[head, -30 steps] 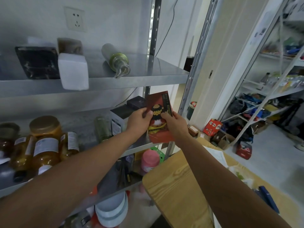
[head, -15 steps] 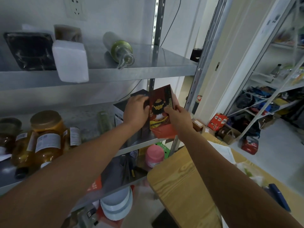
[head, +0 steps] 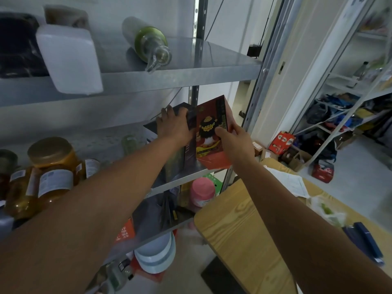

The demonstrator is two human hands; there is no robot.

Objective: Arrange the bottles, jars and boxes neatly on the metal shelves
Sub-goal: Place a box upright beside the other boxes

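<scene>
Metal shelves (head: 191,79) beside wooden table (head: 239,219)

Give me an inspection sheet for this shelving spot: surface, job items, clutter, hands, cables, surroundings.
Surface: metal shelves, several tiers; wooden table alongside.
Job's things: red box upright at middle shelf's right end, beside dark box; jars at left; green bottle lying on top shelf; white container overhanging its edge.
Clutter: pink jar and stacked bowls lower down; papers on table.
Hands: left hand rests on dark box; right hand pinches red box.
Cables: one cable down the wall behind shelves.
Surroundings: second rack at right; cartons on floor.
</scene>
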